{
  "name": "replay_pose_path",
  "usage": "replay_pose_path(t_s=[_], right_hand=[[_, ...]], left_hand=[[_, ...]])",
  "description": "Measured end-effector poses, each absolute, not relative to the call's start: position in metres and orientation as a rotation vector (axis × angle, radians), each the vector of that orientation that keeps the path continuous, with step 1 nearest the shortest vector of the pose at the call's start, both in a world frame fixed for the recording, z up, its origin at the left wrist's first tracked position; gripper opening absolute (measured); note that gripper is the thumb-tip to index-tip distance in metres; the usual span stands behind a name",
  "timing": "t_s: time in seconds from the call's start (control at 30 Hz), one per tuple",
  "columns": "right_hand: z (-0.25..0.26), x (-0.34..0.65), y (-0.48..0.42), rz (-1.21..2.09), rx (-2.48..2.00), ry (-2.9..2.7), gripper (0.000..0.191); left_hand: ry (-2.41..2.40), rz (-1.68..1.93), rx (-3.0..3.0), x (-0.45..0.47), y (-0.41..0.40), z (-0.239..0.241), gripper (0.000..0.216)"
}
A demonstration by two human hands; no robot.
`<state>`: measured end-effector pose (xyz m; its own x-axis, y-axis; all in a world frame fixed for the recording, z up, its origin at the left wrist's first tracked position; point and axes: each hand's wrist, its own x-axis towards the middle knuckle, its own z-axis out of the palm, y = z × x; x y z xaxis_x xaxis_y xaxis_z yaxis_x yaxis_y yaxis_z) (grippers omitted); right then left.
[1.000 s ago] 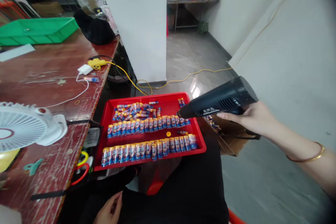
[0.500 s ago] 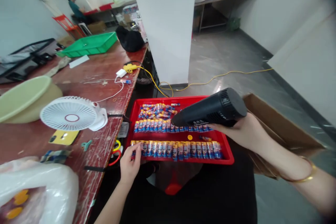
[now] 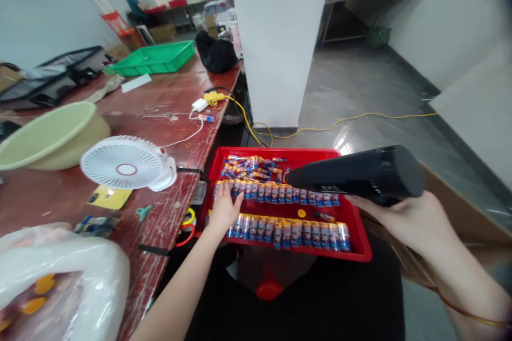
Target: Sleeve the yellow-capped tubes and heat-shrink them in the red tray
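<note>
The right hand [image 3: 416, 224] grasps the black blower [image 3: 356, 173], thumb just below the barrel, other fingers mostly hidden; its nozzle points left, near the back row [image 3: 276, 192] of tubes in the red tray [image 3: 364, 242]; the left hand [image 3: 224, 210] has fingers extended over that row's left end, tubes at the fingertips; whether they grip any, I cannot tell; the front row [image 3: 288, 232] lies nearer the person, partly hidden by that hand.
</note>
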<state>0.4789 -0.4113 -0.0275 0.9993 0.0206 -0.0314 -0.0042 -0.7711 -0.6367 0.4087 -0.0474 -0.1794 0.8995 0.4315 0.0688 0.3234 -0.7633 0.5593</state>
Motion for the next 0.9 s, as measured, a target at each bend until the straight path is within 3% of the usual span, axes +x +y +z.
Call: replay_pose_path(t_s=[0.13, 0.3, 0.4, 0.6, 0.9], right_hand=[[-0.001, 0.473, -0.453, 0.033, -2.487, 0.457, 0.038], [-0.014, 0.45, -0.479, -0.244, -2.292, 1.01, 0.043], [-0.035, 0.432, -0.487, -0.352, -2.117, 1.099, 0.062], [-0.051, 0.414, -0.514, -0.055, -2.175, 1.219, 0.054], [-0.057, 0.407, -0.524, -0.112, -2.252, 1.062, 0.049]], left_hand=[[0.122, 0.16, 2.543, 0.442, -0.109, -0.175, 0.068], [-0.467, -0.582, 2.503, 0.477, -0.192, -0.169, 0.09], [-0.667, -0.82, 2.453, 0.499, -0.228, -0.171, 0.1], [-1.154, -0.733, 2.498, 0.531, -0.266, -0.19, 0.099], [-1.278, -0.57, 2.635, 0.519, -0.221, -0.178, 0.091]])
